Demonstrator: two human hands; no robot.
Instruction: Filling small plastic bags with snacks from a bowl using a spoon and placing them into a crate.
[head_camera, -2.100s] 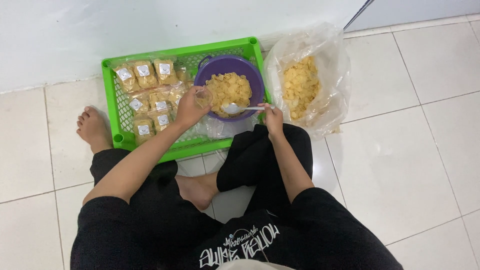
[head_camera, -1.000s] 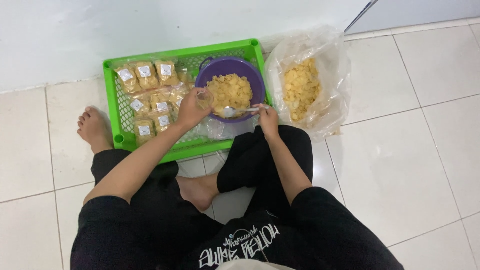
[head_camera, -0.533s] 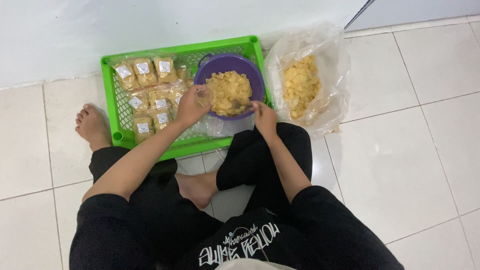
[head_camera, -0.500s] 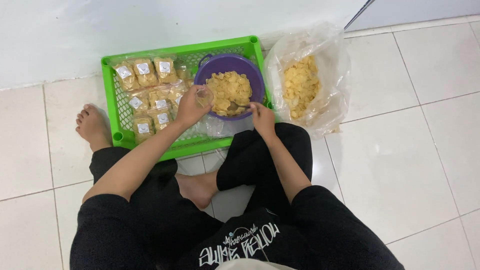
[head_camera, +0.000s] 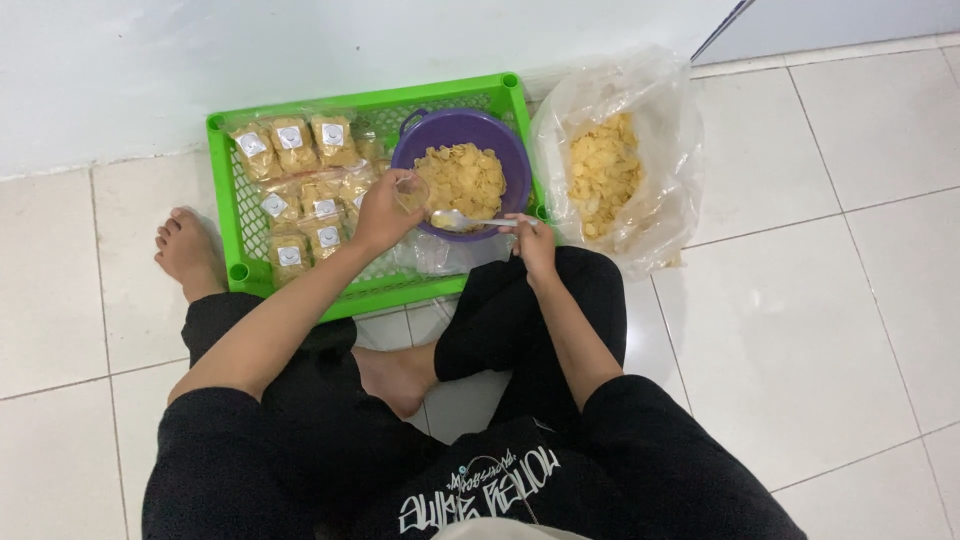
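From the head camera, a person sits on the tiled floor (head_camera: 800, 300) in front of a green crate (head_camera: 222, 205) set against the wall. The left hand (head_camera: 380, 215) is curled around a small clear bag (head_camera: 408, 192), holding it at the near left rim of a purple bowl (head_camera: 500, 135) full of yellow chips (head_camera: 465, 175). The right hand (head_camera: 535, 240) is closed on the handle of a metal spoon (head_camera: 455, 220), whose scoop lies over the bowl's near edge, just beside the small bag; whether it carries any chips is hard to make out. The bowl stands in the right end of the crate. Filled, labelled packets (head_camera: 295, 150) lie in rows in the left part. A large clear sack of chips (head_camera: 610, 170) sits on the floor just right of the crate.
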